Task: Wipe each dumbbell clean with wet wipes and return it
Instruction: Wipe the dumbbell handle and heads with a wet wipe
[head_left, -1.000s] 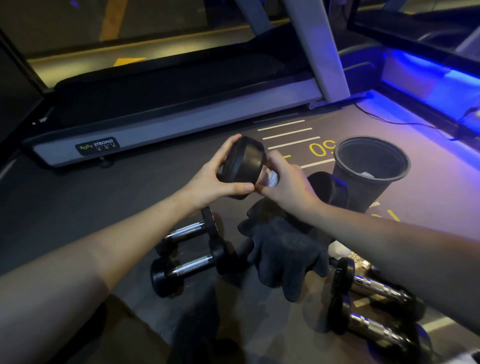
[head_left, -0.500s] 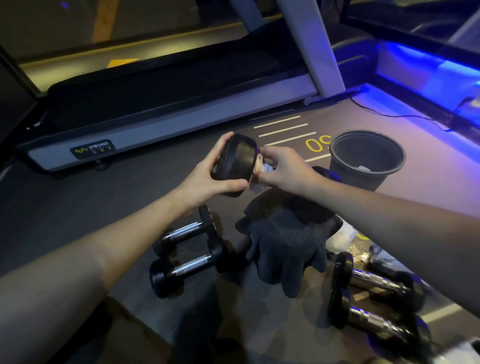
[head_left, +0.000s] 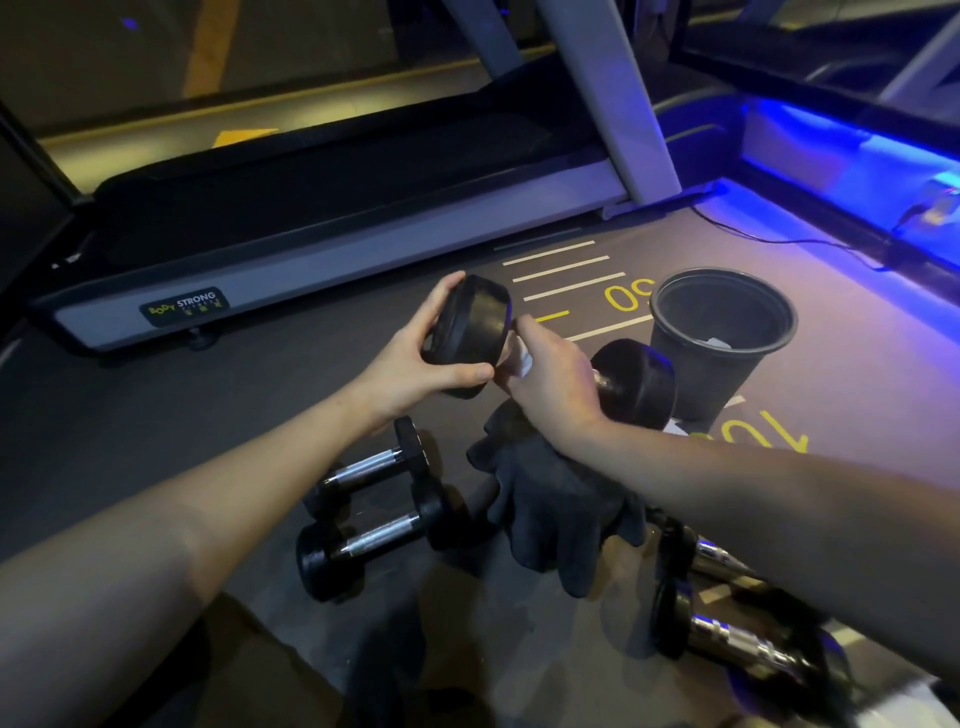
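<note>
Held up above the floor (head_left: 156, 441), in front of the treadmill (head_left: 322, 260): a black dumbbell (head_left: 470, 338) with rubber heads. Left hand (head_left: 415, 364) cupping the near head, thumb along its lower edge, fingers (head_left: 441, 296) curled over the top and rim. Right hand (head_left: 556, 384) wrapped round the handle between the two heads, pinching a white wet wipe (head_left: 522, 361) against the bar; only a small fold of the wipe showing beside the thumb. Far head of the same dumbbell sticking out past the right hand, just in front of the bucket.

Standing on the floor to the right, upright: a black bucket (head_left: 675, 364), mouth open to the camera. Inside, against the far-right wall near the rim, a small crumpled white scrap (head_left: 717, 343), likely a used wipe; the rest of the interior too dark to read.

Below the hands, draped in a heap: a dark cloth (head_left: 561, 509), possibly a glove or towel, cannot tell which. To its left, lying side by side on the floor and touching: two small dumbbells (head_left: 363, 514) with chrome handles. At lower right, partly hidden under the right forearm: two more dumbbells (head_left: 727, 629), also chrome-handled, also lying close together. Yellow numerals and white lines painted on the floor near the bucket. Blue strip lighting along the right edge.
</note>
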